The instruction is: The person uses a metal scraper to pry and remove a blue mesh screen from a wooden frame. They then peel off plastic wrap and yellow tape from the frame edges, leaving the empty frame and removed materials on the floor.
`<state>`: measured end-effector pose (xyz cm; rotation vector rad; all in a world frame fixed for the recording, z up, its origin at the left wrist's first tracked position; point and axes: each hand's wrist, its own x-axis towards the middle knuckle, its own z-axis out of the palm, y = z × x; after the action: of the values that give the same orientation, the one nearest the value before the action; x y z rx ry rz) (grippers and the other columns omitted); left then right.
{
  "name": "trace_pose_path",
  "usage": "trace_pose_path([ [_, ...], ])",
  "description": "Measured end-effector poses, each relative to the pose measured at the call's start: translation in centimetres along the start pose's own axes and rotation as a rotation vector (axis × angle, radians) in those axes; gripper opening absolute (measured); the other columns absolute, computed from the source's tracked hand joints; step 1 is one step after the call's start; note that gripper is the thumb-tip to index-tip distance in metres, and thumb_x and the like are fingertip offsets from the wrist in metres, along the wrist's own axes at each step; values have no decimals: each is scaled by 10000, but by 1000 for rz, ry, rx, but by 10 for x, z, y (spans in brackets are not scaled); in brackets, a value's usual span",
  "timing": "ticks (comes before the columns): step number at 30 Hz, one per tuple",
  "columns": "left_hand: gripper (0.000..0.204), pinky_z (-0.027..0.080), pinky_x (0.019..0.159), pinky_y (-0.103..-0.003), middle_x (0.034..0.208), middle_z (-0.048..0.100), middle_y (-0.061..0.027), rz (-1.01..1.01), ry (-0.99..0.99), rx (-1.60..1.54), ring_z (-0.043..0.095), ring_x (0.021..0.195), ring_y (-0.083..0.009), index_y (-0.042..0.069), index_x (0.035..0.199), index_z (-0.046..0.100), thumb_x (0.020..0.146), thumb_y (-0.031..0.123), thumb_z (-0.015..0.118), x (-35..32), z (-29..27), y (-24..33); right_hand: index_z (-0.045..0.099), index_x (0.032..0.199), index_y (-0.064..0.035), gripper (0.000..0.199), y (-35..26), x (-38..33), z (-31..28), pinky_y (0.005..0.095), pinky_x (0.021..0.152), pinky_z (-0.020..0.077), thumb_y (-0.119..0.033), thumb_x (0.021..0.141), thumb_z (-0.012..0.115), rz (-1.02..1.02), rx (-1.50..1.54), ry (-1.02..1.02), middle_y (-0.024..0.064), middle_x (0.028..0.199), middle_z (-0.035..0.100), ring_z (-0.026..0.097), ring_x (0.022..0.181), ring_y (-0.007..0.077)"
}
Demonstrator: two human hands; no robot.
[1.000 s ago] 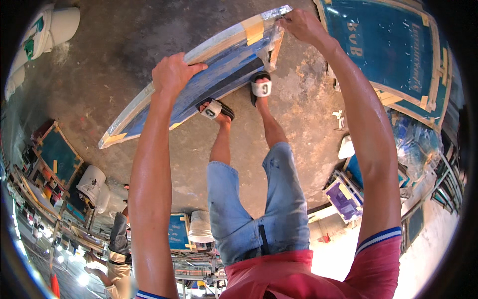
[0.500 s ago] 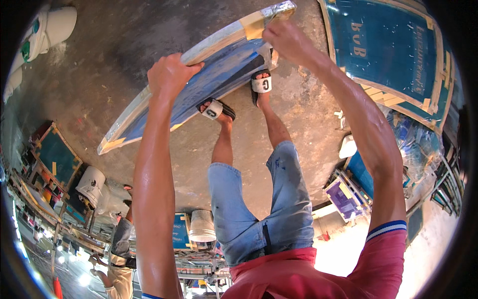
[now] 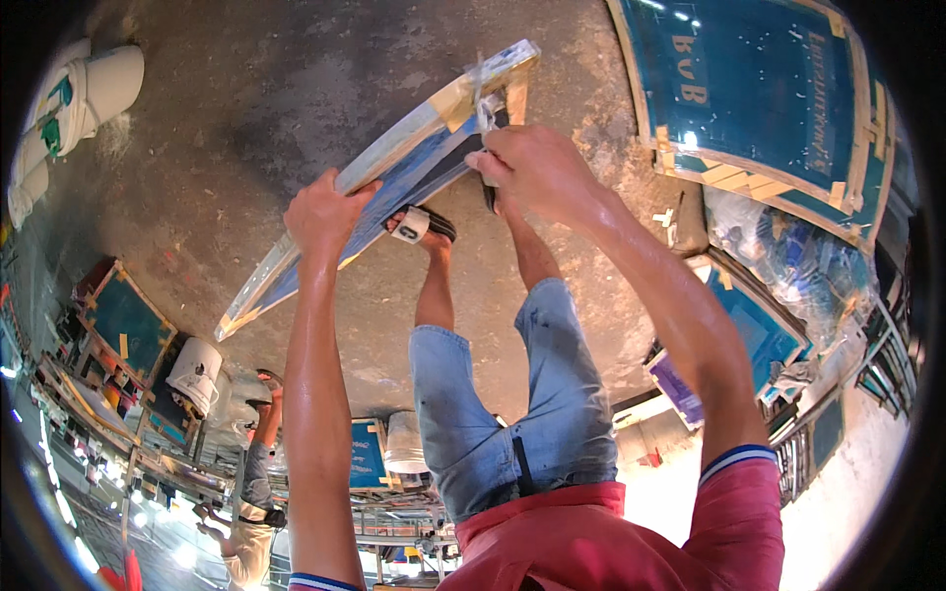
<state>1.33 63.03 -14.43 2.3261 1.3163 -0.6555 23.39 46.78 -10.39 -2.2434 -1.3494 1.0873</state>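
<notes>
A screen-printing frame (image 3: 405, 143) with a blue mesh stands tilted on its edge in front of my feet, its pale rails covered with tape. My left hand (image 3: 328, 212) is closed over the upper rail, near its middle. At the frame's right end, my right hand (image 3: 540, 172) has its fingers pinched together beside the inner corner. A crumpled, clear-looking strip (image 3: 487, 110) hangs from the rail just above those fingers. Whether they hold its end is too small to make out. My right foot is mostly hidden behind the right hand.
Large blue screens (image 3: 739, 94) with taped wooden rims lie at the right, above a heap of clear plastic (image 3: 759, 236). White buckets (image 3: 113, 79) stand at far left, another bucket (image 3: 194, 374) lower down. A person (image 3: 258, 492) is at lower left, by crowded racks.
The frame has come closer and tipped steeper, showing less of its mesh. My right hand has left the upper rail and moved down toward me, to the inner corner. My left hand keeps its hold.
</notes>
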Motion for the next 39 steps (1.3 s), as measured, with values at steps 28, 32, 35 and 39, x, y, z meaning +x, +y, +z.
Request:
trace_pose_path([
  [28, 519, 542, 651, -458, 783, 697, -180, -31, 108, -36, 686, 761, -375, 78, 876, 701, 684, 557, 750, -20, 7, -16, 608, 791, -4, 107, -62, 13, 44, 373, 615, 558, -111, 788, 614, -587, -490, -284, 146, 720, 653, 688, 697, 297],
  [32, 564, 541, 691, -456, 846, 701, -194, -44, 36, -83, 684, 820, -376, 71, 922, 701, 687, 583, 738, -8, -2, -17, 561, 846, -26, 106, -42, -10, 65, 407, 610, 522, -112, 821, 616, -408, -117, 3, 145, 751, 607, 652, 687, 325],
  [35, 639, 538, 728, -458, 901, 703, -203, -68, -62, -107, 682, 877, -369, 68, 1007, 705, 692, 623, 716, 6, -11, -23, 565, 867, -37, 114, -33, -17, 68, 415, 605, 493, -139, 863, 615, -198, 34, 215, 137, 773, 584, 627, 695, 338],
  [39, 658, 536, 730, -454, 900, 705, -195, -92, -63, -82, 683, 876, -364, 67, 1008, 704, 685, 641, 712, 10, -10, -31, 602, 825, -5, 227, -25, -16, 54, 390, 609, 471, -217, 903, 627, -9, 99, 420, 114, 795, 583, 611, 697, 280],
])
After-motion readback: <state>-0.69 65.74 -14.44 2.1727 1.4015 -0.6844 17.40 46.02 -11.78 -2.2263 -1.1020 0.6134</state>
